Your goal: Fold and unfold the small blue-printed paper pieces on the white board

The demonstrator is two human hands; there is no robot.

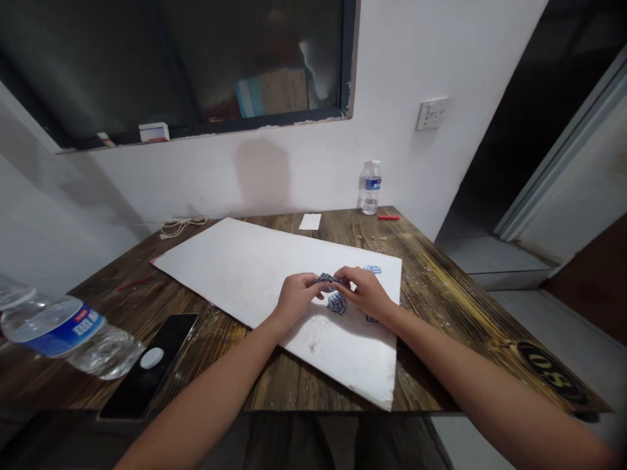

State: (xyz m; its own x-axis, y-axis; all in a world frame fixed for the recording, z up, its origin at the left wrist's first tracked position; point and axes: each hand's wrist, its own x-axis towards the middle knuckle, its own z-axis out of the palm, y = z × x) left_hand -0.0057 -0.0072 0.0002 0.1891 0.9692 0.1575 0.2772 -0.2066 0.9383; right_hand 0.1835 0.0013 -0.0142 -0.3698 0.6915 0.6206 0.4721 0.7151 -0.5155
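- Well, one blue-printed paper scrap (326, 282) was pinched between both hands, just above the white board (235, 267); it looked light and flimsy, best held by its edges.
- The left hand (296, 297) and right hand (365, 292) curled their fingers, fingertips pressed onto it.
- Three more scraps (337, 303) lay on the board.
- Beyond the board stood one water bottle (371, 188); left of it lay a second bottle (63, 329) and one phone (147, 385).

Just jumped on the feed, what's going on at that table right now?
A person holds a small blue-patterned piece between the left hand and right hand, over a white board on a wooden table. A second blue-patterned piece lies on the board just below the hands.
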